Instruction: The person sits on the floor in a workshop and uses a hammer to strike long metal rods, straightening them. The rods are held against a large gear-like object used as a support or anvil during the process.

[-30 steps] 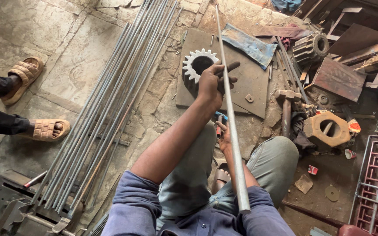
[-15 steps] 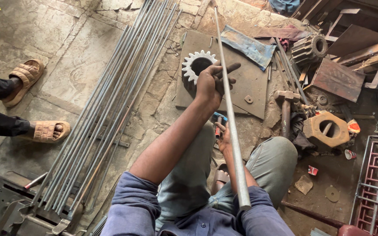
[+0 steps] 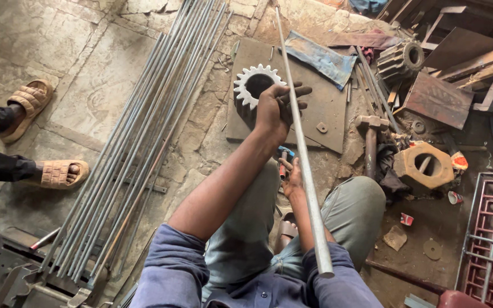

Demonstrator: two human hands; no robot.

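— What's the place like?

— A rough stone floor (image 3: 104,97), cracked and dusty. A bundle of thin steel rods (image 3: 144,142) lies across it from 7 o'clock up to 12. At 9 o'clock another person's sandalled feet (image 3: 41,137) stand on the floor. A flat steel plate (image 3: 315,114) lies near the middle, with a toothed gear (image 3: 252,85) standing on its left part.

— And the hands?

— The left hand (image 3: 275,108) is closed around a long steel rod (image 3: 303,165) that runs from 12 o'clock down to 6, just beside the gear. The right hand (image 3: 292,174) lies lower, against the same rod; I cannot tell whether it grips.

— Any containers?

— None clearly. At 3 o'clock sit a hammer (image 3: 370,142), a hexagonal block with a hole (image 3: 426,165), scrap plates and a red metal grille (image 3: 492,228).
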